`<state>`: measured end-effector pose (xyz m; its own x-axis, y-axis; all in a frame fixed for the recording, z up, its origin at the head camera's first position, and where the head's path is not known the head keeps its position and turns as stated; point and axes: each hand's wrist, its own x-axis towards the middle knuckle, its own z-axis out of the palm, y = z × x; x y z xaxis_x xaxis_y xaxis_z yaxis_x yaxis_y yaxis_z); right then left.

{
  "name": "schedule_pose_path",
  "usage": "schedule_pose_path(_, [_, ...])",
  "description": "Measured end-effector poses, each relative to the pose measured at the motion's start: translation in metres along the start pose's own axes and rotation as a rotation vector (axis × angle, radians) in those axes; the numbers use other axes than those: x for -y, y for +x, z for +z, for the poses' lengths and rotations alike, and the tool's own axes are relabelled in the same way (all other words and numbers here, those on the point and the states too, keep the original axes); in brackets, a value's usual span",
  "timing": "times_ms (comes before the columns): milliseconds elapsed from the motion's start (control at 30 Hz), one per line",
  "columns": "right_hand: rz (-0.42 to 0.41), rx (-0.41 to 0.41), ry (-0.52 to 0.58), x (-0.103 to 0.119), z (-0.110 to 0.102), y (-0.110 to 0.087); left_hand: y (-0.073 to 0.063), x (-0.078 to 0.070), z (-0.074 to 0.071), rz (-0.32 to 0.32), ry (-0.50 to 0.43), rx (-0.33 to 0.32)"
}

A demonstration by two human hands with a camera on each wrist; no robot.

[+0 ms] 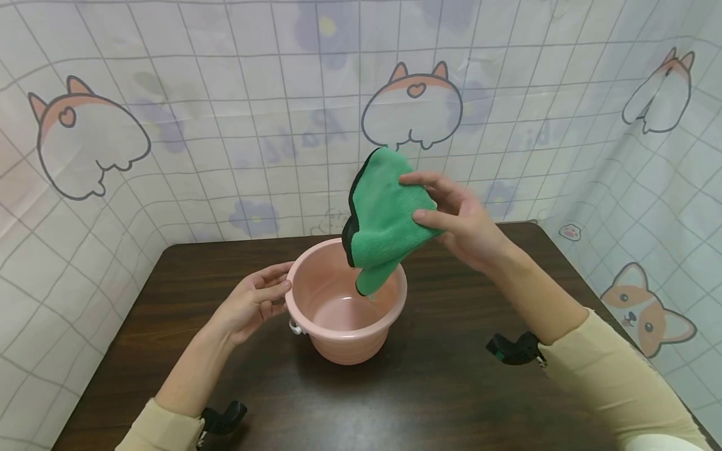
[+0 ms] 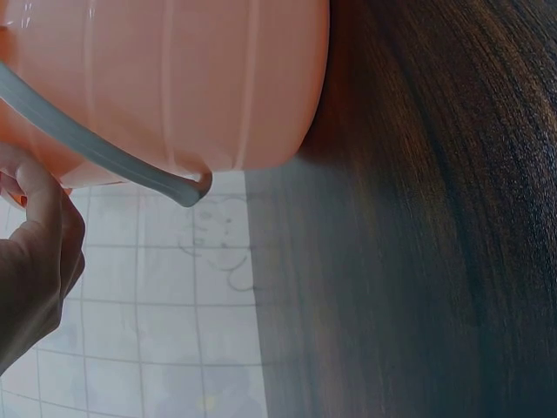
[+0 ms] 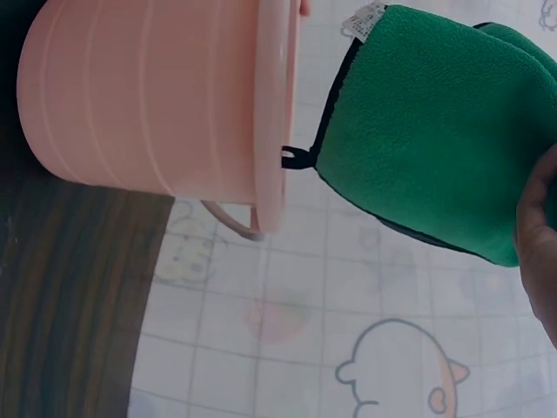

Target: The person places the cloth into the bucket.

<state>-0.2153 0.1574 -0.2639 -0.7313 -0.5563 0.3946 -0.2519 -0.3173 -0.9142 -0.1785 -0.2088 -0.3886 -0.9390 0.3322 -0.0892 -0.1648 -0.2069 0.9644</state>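
A pink plastic bucket [image 1: 345, 344] stands upright on the dark wooden table. My left hand [image 1: 251, 304] grips its rim on the left side, thumb at the rim. The bucket's grey handle [image 2: 96, 144] hangs down along its side in the left wrist view. My right hand [image 1: 465, 219] pinches a folded green cloth [image 1: 389, 207] with black edging between thumb and fingers. The cloth hangs over the right part of the bucket's mouth, its lower fold overlapping the opening in the head view. A black hanging loop [image 3: 298, 158] and a white label [image 3: 364, 21] show on the cloth's edge.
The dark wooden table [image 1: 451, 388] spreads around the bucket. Behind it and along the sides hangs a white gridded curtain [image 1: 271, 188] printed with cartoon dogs and flowers. Black wrist devices [image 1: 516, 349] sit at both sleeves.
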Motion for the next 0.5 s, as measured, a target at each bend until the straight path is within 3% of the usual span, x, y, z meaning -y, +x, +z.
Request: schedule_pose_path(500, [0.209, 0.036, -0.065, -0.035, 0.01, -0.002, 0.0, 0.0, -0.001, -0.009, 0.024, -0.009])
